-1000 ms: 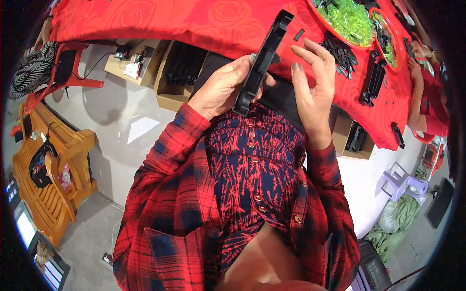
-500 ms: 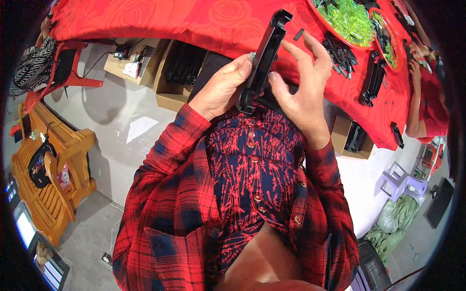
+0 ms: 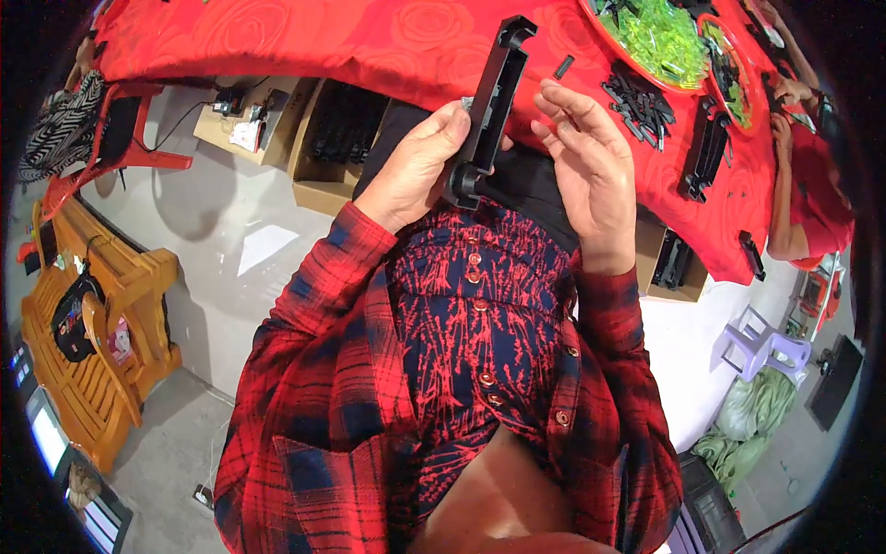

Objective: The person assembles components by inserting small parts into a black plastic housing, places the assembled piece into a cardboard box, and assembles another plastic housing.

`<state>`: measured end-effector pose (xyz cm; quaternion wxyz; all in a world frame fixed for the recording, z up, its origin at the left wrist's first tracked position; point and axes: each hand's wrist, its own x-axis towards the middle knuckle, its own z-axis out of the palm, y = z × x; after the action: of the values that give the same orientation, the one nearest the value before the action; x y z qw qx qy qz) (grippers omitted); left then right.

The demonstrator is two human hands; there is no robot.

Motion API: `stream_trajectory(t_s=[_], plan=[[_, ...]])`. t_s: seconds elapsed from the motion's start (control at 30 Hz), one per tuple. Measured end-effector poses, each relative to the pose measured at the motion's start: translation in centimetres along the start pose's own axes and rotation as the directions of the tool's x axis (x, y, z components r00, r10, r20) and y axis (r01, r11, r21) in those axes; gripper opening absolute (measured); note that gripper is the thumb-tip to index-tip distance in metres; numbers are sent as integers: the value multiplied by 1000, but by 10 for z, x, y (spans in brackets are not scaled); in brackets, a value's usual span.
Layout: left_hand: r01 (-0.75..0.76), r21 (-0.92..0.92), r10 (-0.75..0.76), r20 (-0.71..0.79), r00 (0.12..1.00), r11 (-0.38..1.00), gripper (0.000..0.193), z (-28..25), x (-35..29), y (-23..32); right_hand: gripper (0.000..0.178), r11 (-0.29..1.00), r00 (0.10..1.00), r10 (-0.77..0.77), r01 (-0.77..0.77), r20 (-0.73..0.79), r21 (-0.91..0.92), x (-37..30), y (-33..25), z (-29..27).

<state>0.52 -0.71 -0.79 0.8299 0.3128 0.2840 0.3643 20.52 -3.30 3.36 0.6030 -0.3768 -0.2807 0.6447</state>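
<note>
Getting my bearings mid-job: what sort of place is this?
Possibly a home workshop: loose black pieces lie on a red rose-patterned tablecloth, with a cardboard box of black parts below and a slatted wooden seat nearby.

A table [image 3: 351, 42] is stretching across the far side, a tray [image 3: 616, 52] resting at its far right, a pile of pieces [image 3: 637, 106] just nearer. Cartons [image 3: 318, 197] are standing below the table. The left hand [image 3: 420, 166] is holding a part [image 3: 487, 115] left of the right hand [image 3: 595, 166]. A bench [image 3: 138, 263] is standing left, a stool [image 3: 741, 349] right.
</note>
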Motion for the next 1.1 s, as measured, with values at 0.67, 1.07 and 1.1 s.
stream_trajectory(t_s=[0.67,1.07,1.1], plan=[[23,-30,-24,-31,999,999,56,0,-1,0,38,994,991,-100,103,91,-26,1,2,5],[34,-91,-32,22,999,995,45,-2,0,0,23,994,992,-110,110,63,-11,1,6,0],[34,-91,-32,22,999,995,45,-2,0,0,23,994,992,-110,110,63,-11,1,6,0]])
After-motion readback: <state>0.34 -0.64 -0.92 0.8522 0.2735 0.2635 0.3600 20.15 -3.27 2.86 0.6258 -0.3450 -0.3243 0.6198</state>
